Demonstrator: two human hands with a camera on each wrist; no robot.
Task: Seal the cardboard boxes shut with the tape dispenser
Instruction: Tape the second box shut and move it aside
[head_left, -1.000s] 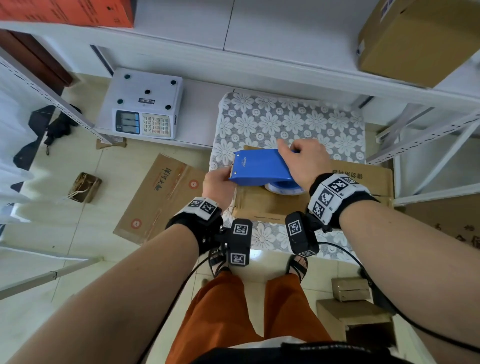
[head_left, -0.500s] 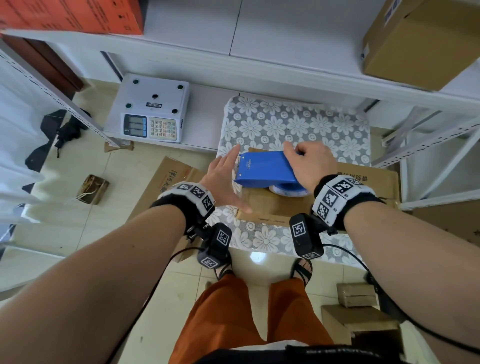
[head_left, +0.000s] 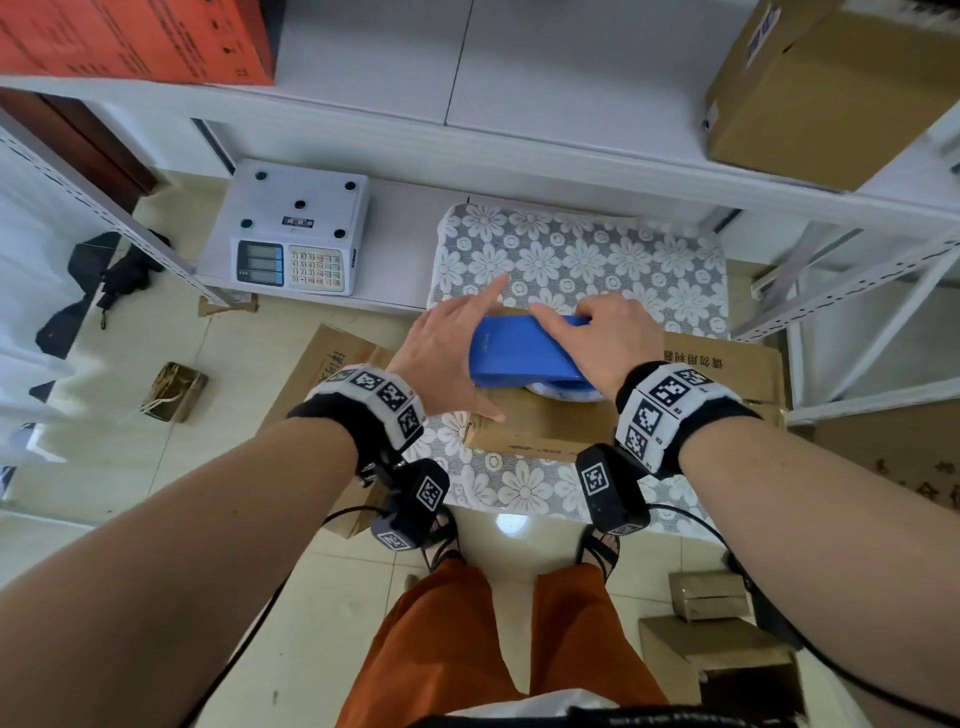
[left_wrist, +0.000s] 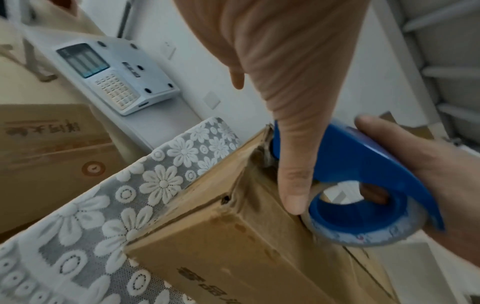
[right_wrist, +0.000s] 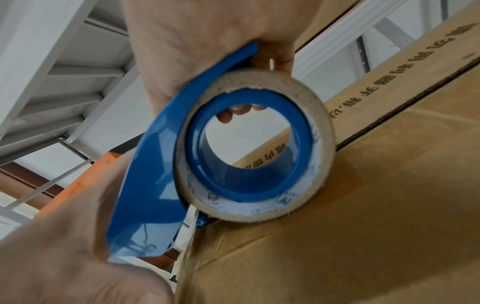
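Observation:
A brown cardboard box (head_left: 717, 364) lies on a table covered with a flowered cloth (head_left: 571, 260). On the box's left end sits a blue tape dispenser (head_left: 514, 348) with a roll of clear tape (right_wrist: 322, 127). My right hand (head_left: 602, 338) grips the dispenser from above, and the roll touches the box top (right_wrist: 363, 226). My left hand (head_left: 447, 353) is beside the dispenser's left side with its fingers straight. Its thumb (left_wrist: 293, 185) presses on the box top (left_wrist: 233, 246) right next to the roll. The dispenser's cutting end is hidden behind the left hand.
A white weighing scale (head_left: 296, 234) stands on the low shelf to the left. A flattened carton (head_left: 322, 374) leans by the table on the floor. White shelf frames (head_left: 857, 312) close in on the right. Small boxes (head_left: 711, 649) sit on the floor by my right foot.
My left hand let go of the box's left corner, opened, and now lies flat along the dispenser with its thumb on the box top. The right hand keeps its grip.

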